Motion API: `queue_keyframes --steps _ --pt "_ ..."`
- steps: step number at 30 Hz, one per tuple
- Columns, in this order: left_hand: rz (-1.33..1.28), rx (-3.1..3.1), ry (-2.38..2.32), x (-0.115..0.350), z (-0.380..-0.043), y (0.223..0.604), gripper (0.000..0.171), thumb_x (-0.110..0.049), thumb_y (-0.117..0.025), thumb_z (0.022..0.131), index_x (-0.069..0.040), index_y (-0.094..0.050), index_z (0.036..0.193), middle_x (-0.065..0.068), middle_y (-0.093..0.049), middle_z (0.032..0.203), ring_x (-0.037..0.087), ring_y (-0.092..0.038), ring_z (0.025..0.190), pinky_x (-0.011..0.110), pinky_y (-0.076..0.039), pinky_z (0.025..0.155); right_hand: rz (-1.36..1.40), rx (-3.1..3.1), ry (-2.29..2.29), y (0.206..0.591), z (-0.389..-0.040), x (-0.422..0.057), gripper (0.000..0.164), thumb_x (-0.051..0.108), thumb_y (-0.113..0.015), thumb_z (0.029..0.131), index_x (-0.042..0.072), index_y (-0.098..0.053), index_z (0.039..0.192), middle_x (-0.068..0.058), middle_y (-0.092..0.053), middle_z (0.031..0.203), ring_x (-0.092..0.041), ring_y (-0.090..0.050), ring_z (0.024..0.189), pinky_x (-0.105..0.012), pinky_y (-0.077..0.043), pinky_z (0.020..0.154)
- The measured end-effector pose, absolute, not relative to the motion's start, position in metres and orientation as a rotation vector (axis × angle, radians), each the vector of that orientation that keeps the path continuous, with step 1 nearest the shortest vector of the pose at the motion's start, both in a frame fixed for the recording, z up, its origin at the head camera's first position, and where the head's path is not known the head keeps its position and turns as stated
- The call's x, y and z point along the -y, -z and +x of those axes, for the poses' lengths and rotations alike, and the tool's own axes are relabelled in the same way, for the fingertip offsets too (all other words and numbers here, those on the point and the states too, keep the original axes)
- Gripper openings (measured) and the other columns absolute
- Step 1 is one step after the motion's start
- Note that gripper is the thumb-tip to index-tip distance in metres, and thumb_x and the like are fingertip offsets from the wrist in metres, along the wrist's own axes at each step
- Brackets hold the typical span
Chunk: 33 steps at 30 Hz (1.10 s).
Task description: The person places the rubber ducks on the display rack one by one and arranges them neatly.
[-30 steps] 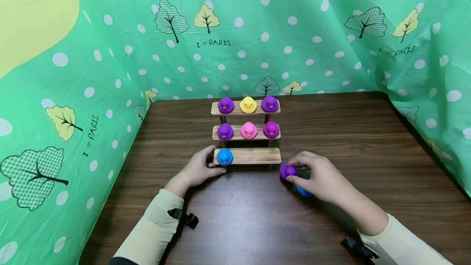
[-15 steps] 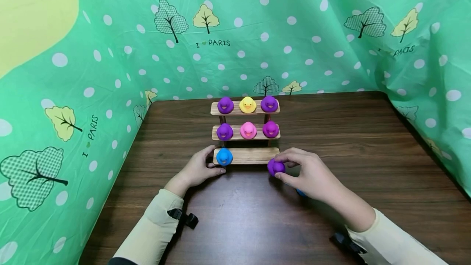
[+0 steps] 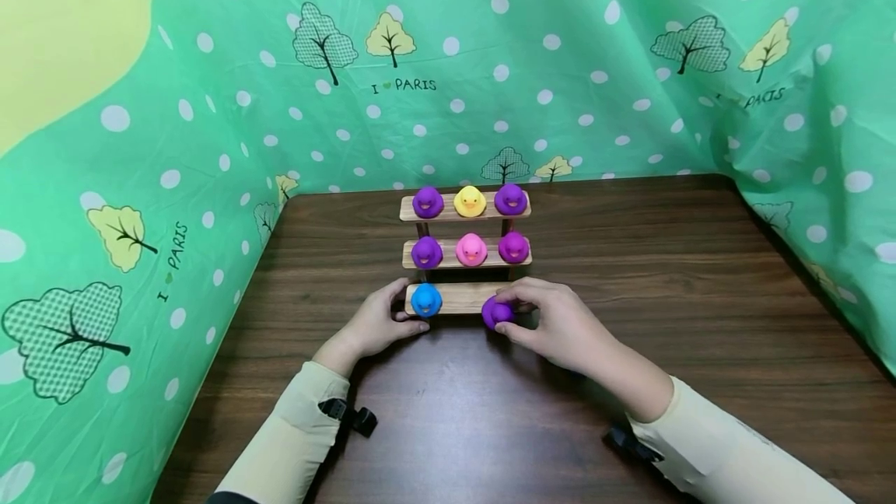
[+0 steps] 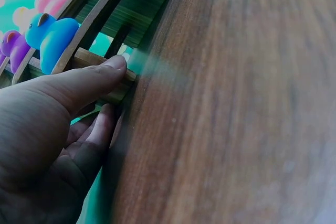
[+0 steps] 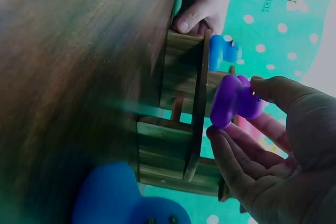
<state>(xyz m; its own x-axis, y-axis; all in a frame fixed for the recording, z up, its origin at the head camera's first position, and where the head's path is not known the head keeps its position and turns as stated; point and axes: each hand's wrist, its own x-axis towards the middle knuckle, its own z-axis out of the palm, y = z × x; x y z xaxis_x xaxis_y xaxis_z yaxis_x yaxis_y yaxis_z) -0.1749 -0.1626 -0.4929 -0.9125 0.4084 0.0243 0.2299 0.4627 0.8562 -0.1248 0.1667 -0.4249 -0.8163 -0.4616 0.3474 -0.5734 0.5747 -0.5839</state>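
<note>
A three-tier wooden shelf (image 3: 462, 299) stands on the table. My left hand (image 3: 376, 319) grips its lower left end, thumb in front on a wooden side piece (image 4: 89, 59) in the left wrist view. My right hand (image 3: 553, 323) pinches a purple rubber duck (image 3: 498, 313) between thumb and fingers, just at the bottom tier's front right. The right wrist view shows this purple duck (image 5: 229, 100) clear of the board. A blue rubber duck (image 3: 426, 300) sits at the bottom tier's left end. Purple ducks flank a pink duck (image 3: 471, 250) on the middle tier and a yellow duck (image 3: 470, 201) on top.
Another blue duck (image 5: 115, 198) lies on the table close to the right wrist camera; in the head view my right hand hides it. Green dotted cloth (image 3: 448, 115) hangs around the back and sides of the dark wooden table (image 3: 434, 426).
My right hand has carried the purple duck leftward from beside the shelf to the front of the bottom tier. The left hand keeps its grip on the shelf.
</note>
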Motion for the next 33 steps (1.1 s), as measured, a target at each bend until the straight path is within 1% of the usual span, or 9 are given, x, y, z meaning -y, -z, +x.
queue_keyframes --steps 5,9,12,17,22,30,33 --pt "0.59 -2.488 -1.452 0.161 -0.177 0.495 0.07 -0.013 -0.091 0.084 -0.004 -0.054 0.142 0.007 -0.069 0.124 0.02 -0.067 0.116 0.029 -0.059 0.095 0.908 2.632 -1.024 0.425 -0.13 -0.16 0.033 0.021 -0.09 0.085 0.013 -0.077 0.114 0.005 -0.073 0.111 -0.018 -0.07 0.095 -0.04 -0.062 0.083" --pt "0.583 -2.487 -1.447 0.161 -0.178 0.496 0.07 -0.014 -0.092 0.084 -0.006 -0.054 0.142 0.006 -0.069 0.124 0.018 -0.067 0.115 0.027 -0.059 0.094 0.913 2.627 -1.024 0.423 -0.133 -0.154 0.032 0.021 -0.09 0.086 0.014 -0.077 0.115 0.006 -0.073 0.109 -0.018 -0.07 0.093 -0.042 -0.062 0.08" --pt "0.57 -2.496 -1.453 0.162 -0.177 0.496 0.07 -0.014 -0.092 0.083 -0.004 -0.054 0.141 0.006 -0.069 0.123 0.019 -0.067 0.113 0.027 -0.059 0.093 0.919 2.633 -1.014 0.422 -0.137 -0.148 0.031 0.022 -0.089 0.087 0.015 -0.077 0.115 0.007 -0.073 0.11 -0.016 -0.069 0.096 -0.04 -0.061 0.082" --pt "0.574 -2.496 -1.453 0.164 -0.176 0.494 0.07 -0.015 -0.092 0.083 -0.004 -0.054 0.141 0.007 -0.069 0.123 0.02 -0.067 0.114 0.031 -0.059 0.095 0.924 2.647 -0.958 0.42 -0.139 -0.139 0.032 0.022 -0.088 0.087 0.013 -0.077 0.115 0.004 -0.073 0.113 -0.014 -0.068 0.103 -0.036 -0.06 0.087" --pt "0.586 -2.485 -1.473 0.164 -0.176 0.493 0.068 -0.014 -0.092 0.083 -0.004 -0.055 0.14 0.009 -0.069 0.123 0.022 -0.067 0.114 0.033 -0.059 0.095 0.92 2.639 -0.91 0.421 -0.142 -0.134 0.031 0.023 -0.088 0.088 0.013 -0.077 0.116 0.001 -0.073 0.115 -0.015 -0.068 0.106 -0.038 -0.06 0.089" --pt "0.566 -2.474 -1.466 0.164 -0.176 0.493 0.069 -0.014 -0.092 0.084 -0.005 -0.055 0.141 0.008 -0.069 0.124 0.022 -0.067 0.115 0.031 -0.059 0.095 0.913 2.664 -0.883 0.421 -0.145 -0.127 0.032 0.024 -0.086 0.09 0.013 -0.076 0.118 0.0 -0.073 0.118 -0.016 -0.069 0.11 -0.04 -0.06 0.091" --pt "0.574 -2.473 -1.474 0.164 -0.176 0.493 0.069 -0.014 -0.092 0.083 -0.005 -0.055 0.141 0.009 -0.069 0.124 0.023 -0.067 0.115 0.034 -0.059 0.096 0.911 2.673 -0.889 0.421 -0.146 -0.125 0.032 0.023 -0.086 0.09 0.012 -0.076 0.118 -0.001 -0.073 0.118 -0.017 -0.068 0.111 -0.04 -0.06 0.093"
